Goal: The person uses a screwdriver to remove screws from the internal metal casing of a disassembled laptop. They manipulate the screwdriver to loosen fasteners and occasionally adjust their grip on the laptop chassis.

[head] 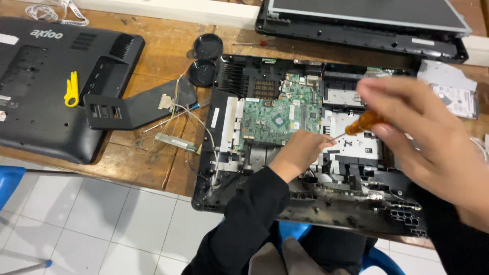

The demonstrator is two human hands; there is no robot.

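An opened black computer chassis point(316, 203) lies on the wooden table, with a green circuit board point(277, 114) and silver metal plates point(356, 145) inside. My left hand point(298, 153) rests on the chassis just right of the board, fingers curled around the thin metal shaft of a screwdriver. My right hand point(433, 137), close to the camera and blurred, is closed on the screwdriver's amber handle point(362, 122). The tip is hidden behind my left fingers.
A black back cover point(35, 97) with a yellow tool point(72, 89) lies at left, beside a black stand bracket point(135, 104) and loose wires point(175, 127). Two round black caps point(206, 58), a monitor panel point(361, 23) and a hard drive point(453, 91) lie around. White tiled floor below.
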